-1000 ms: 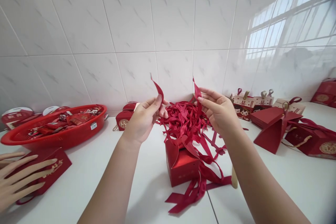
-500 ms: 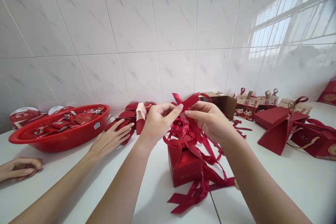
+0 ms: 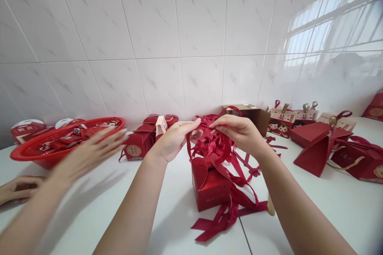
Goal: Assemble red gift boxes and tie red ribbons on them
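Note:
My left hand (image 3: pixel 172 139) and my right hand (image 3: pixel 239 132) are raised close together above a small red gift box (image 3: pixel 211 185) on the white counter (image 3: pixel 329 207). Both pinch a dark red ribbon (image 3: pixel 206 127) that loops between their fingertips and hangs down to the box. More loose red ribbons (image 3: pixel 227 215) trail over the box and onto the counter in front of it. A heap of ribbons lies behind the box, partly hidden by my hands.
Another person's blurred hand (image 3: pixel 89 153) reaches in at left, with a second hand (image 3: pixel 16 188) resting at the left edge. A red basket (image 3: pixel 44 155) of red items, a small red box (image 3: pixel 136 146), and folded red boxes (image 3: pixel 317 143) stand along the tiled wall.
My hands came together from apart, then dropped slightly with the ribbon looped between them. The other person's hand reached toward the small red box, then pulled back left, blurred.

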`<state>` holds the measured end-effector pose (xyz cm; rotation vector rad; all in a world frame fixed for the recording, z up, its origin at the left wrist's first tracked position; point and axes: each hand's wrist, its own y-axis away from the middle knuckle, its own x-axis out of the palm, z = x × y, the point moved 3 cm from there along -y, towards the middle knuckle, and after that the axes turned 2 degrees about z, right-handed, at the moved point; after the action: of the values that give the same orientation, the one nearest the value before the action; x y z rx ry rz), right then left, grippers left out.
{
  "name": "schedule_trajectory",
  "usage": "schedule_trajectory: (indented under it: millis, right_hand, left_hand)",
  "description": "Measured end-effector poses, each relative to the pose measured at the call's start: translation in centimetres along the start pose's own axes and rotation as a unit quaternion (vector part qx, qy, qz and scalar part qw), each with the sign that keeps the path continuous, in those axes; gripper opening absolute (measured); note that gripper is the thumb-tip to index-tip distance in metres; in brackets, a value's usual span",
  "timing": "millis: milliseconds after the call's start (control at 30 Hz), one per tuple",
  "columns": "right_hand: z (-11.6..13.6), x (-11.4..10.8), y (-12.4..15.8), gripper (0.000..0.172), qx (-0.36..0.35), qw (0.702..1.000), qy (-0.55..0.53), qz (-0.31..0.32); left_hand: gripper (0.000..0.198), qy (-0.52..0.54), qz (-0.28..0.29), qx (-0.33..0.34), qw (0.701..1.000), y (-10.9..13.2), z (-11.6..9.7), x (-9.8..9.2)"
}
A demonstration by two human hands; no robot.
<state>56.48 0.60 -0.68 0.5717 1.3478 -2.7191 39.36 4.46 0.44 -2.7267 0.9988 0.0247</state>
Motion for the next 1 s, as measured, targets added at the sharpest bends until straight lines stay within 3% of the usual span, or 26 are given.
schedule_trajectory:
  millis: [100,200,300,433,500,567,667,767,867,1000]
  right_hand:
    - [0.0,-0.2,0.2,0.027,-0.084,0.988,0.127,0.019]
    - [-0.1,-0.1,0.3,0.030,-0.113,0.978,0.173,-0.001]
    - [0.1,-0.1,0.4,0.025,-0.098,0.979,0.166,-0.062]
    - [0.3,-1.6,1.5,0.018,0.023,0.972,0.111,-0.205]
    - [0.1,-3.0,3.0,0.022,0.120,0.957,0.117,-0.237]
    - [-0.5,-4.7,5.0,0.026,0.221,0.931,0.181,-0.229]
    - [-2.1,-7.1,8.5,0.026,0.361,0.855,0.339,-0.151]
    - [-4.0,-8.1,11.6,0.020,0.419,0.829,0.356,-0.106]
    - [-5.1,-7.1,12.8,0.014,0.426,0.832,0.342,-0.091]
    - [-4.7,-3.2,11.3,0.036,0.354,0.887,0.288,-0.068]
  left_hand:
    - [0.042,-0.011,-0.001,-0.024,1.000,0.0,0.0,0.0]
    - [0.041,-0.153,-0.029,-0.024,0.988,0.3,-0.3,0.1]
    - [0.044,-0.322,-0.087,0.021,0.943,1.0,-1.0,0.4]
    - [0.043,-0.524,-0.195,0.099,0.823,3.2,-2.3,0.3]
    - [0.039,-0.583,-0.239,0.082,0.772,4.8,-2.4,-0.8]
    - [0.038,-0.613,-0.261,0.027,0.745,6.6,-1.8,-2.7]
    - [0.032,-0.619,-0.249,-0.091,0.740,9.4,0.6,-6.3]
    - [0.033,-0.565,-0.205,-0.206,0.772,11.5,3.8,-8.8]
    - [0.028,-0.523,-0.187,-0.206,0.806,11.9,5.8,-8.8]
    - [0.020,-0.456,-0.199,-0.109,0.861,9.9,6.9,-5.5]
